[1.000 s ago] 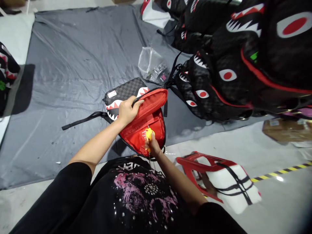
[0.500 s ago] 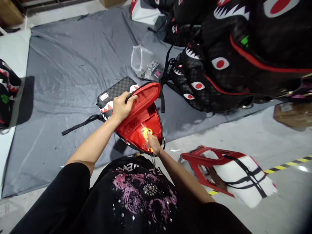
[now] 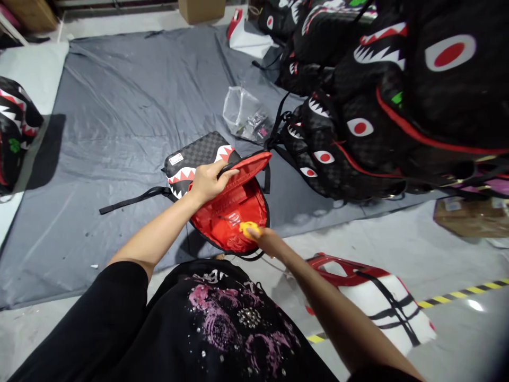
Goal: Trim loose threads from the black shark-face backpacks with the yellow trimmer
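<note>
A black checkered backpack [image 3: 199, 151] with printed shark teeth lies unzipped on the grey sheet, its red lining [image 3: 217, 231] showing. The fingers of my left hand [image 3: 209, 183] are closed on the edge of its front flap [image 3: 254, 163], holding the flap raised. Over the lower right of the opening, my right hand [image 3: 267, 240] grips yellow-handled scissors [image 3: 248, 229]. Their blades are hard to make out against the lining. A black strap [image 3: 133, 200] stretches left from the bag.
The grey sheet [image 3: 119, 106] covers the floor. A clear plastic bag [image 3: 244, 114] of small parts lies beyond the backpack. Several similar backpacks [image 3: 358, 127] are piled at right. A red stool [image 3: 338, 270] with a white strapped cushion [image 3: 385, 302] stands at lower right; another backpack [image 3: 18, 132] is far left.
My right hand has moved slightly right and up with the scissors, whose handles have turned. My left hand has brought the flap a little lower. The camera view has shifted.
</note>
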A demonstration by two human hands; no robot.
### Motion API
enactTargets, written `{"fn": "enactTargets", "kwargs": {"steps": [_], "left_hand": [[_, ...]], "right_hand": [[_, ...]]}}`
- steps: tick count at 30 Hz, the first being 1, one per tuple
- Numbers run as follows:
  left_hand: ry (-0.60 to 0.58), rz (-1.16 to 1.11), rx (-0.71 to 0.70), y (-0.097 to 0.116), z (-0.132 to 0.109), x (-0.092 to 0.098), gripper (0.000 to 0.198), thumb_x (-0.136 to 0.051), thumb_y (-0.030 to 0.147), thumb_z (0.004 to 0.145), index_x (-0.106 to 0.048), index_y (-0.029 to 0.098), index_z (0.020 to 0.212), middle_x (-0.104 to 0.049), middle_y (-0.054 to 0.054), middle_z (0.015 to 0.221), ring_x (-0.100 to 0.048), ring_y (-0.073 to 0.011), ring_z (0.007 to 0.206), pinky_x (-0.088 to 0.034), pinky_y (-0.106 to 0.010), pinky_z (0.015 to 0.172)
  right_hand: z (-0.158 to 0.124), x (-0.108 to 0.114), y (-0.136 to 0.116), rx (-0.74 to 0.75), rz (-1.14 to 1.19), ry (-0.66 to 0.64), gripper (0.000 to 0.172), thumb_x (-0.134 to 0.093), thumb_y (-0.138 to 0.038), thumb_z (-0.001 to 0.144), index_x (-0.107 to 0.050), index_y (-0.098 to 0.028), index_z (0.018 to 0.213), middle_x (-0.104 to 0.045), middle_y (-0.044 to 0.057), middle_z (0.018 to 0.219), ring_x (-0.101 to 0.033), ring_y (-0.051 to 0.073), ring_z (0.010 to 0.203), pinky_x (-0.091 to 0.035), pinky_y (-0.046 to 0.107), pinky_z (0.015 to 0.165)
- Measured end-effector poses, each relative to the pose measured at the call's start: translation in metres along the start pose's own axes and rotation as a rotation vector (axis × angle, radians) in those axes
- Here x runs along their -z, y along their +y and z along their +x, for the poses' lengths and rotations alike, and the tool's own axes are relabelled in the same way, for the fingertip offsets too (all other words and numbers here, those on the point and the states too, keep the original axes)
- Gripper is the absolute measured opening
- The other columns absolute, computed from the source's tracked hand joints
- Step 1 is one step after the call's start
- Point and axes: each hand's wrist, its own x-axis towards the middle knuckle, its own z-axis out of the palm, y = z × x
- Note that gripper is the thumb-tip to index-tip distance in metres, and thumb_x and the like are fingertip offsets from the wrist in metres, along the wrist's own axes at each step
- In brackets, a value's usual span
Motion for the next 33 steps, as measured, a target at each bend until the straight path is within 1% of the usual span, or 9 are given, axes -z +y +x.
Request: {"fn": "enactTargets", "kwargs": {"steps": [2,7,10,13,17,24,28,31,33], "left_hand": [[-0.017,0.023,0.005,0.001,-0.004,-0.001,0.046,-0.043,0.058,0.093,-0.062,0.020,0.075,-0.059,-0.001,0.059,-0.056,-0.0141,0.055,-0.034,-0.026,0.056],[-0.057,0.089,0.001,0.004,-0.010,0.000,0.045,-0.044,0.057,0.093,-0.064,0.019,0.076,-0.062,-0.002,0.062,-0.058,-0.0147,0.057,-0.034,-0.026,0.057],[-0.032,0.095,0.006,0.004,-0.013,0.003,0.048,-0.042,0.058,0.094,-0.064,0.019,0.076,-0.063,-0.002,0.061,-0.058,-0.0143,0.056,-0.033,-0.026,0.056],[-0.005,0.092,-0.009,0.002,-0.017,0.005,0.051,-0.040,0.060,0.094,-0.063,0.018,0.076,-0.062,-0.002,0.060,-0.057,-0.0137,0.055,-0.032,-0.026,0.055],[0.016,0.128,-0.019,0.004,-0.021,0.002,0.054,-0.037,0.060,0.095,-0.064,0.018,0.074,-0.060,-0.002,0.058,-0.056,-0.0136,0.054,-0.030,-0.026,0.054],[-0.016,0.143,-0.024,0.005,-0.023,-0.003,0.056,-0.036,0.062,0.094,-0.065,0.017,0.079,-0.063,-0.003,0.062,-0.059,-0.0149,0.057,-0.033,-0.026,0.056],[-0.088,0.150,0.045,0.016,-0.022,-0.006,0.054,-0.040,0.062,0.093,-0.066,0.016,0.080,-0.066,-0.004,0.066,-0.062,-0.0170,0.063,-0.037,-0.027,0.059],[-0.237,0.098,0.127,0.035,-0.024,0.005,0.048,-0.046,0.059,0.092,-0.068,0.017,0.086,-0.069,-0.004,0.074,-0.065,-0.0181,0.071,-0.041,-0.027,0.063],[-0.443,-0.047,0.122,0.042,-0.031,0.019,0.046,-0.053,0.063,0.087,-0.069,0.021,0.097,-0.071,-0.003,0.084,-0.067,-0.0187,0.080,-0.046,-0.027,0.069]], "right_hand": [[-0.002,0.027,-0.008,-0.034,-0.067,0.095,0.048,-0.043,-0.057,0.091,-0.067,-0.015,0.091,-0.062,0.006,0.063,-0.059,0.018,0.059,-0.043,0.025,0.055],[-0.004,0.068,-0.052,0.225,-0.491,0.162,0.055,-0.038,-0.060,0.094,-0.068,-0.016,0.108,-0.071,0.014,0.100,-0.066,0.026,0.092,-0.046,0.030,0.075],[-0.010,0.087,-0.067,0.081,-0.838,0.163,0.059,-0.039,-0.063,0.093,-0.069,-0.014,0.108,-0.069,0.020,0.106,-0.066,0.032,0.098,-0.047,0.037,0.079],[-0.022,0.104,-0.068,-0.027,-1.022,0.042,0.058,-0.042,-0.060,0.093,-0.069,-0.011,0.109,-0.069,0.022,0.105,-0.065,0.033,0.103,-0.047,0.038,0.080],[-0.035,0.114,-0.061,-0.045,-0.947,-0.114,0.056,-0.040,-0.059,0.094,-0.067,-0.013,0.110,-0.070,0.017,0.100,-0.067,0.029,0.093,-0.046,0.032,0.072],[-0.030,0.118,-0.025,-0.095,-0.661,-0.118,0.054,-0.037,-0.059,0.094,-0.064,-0.013,0.101,-0.059,0.006,0.065,-0.054,0.016,0.047,-0.040,0.028,0.049],[-0.028,0.119,-0.008,-0.055,-0.517,-0.121,0.053,-0.037,-0.061,0.092,-0.063,-0.014,0.095,-0.049,0.001,0.052,-0.049,0.017,0.039,-0.037,0.029,0.043],[-0.030,0.113,0.007,0.039,-0.489,-0.120,0.061,-0.032,-0.067,0.088,-0.065,-0.017,0.078,-0.045,0.003,0.044,-0.051,0.021,0.037,-0.039,0.033,0.045],[-0.021,0.110,0.018,0.007,-0.417,-0.067,0.071,-0.022,-0.072,0.086,-0.068,-0.020,0.072,-0.044,0.007,0.039,-0.053,0.023,0.038,-0.045,0.037,0.048]]}}
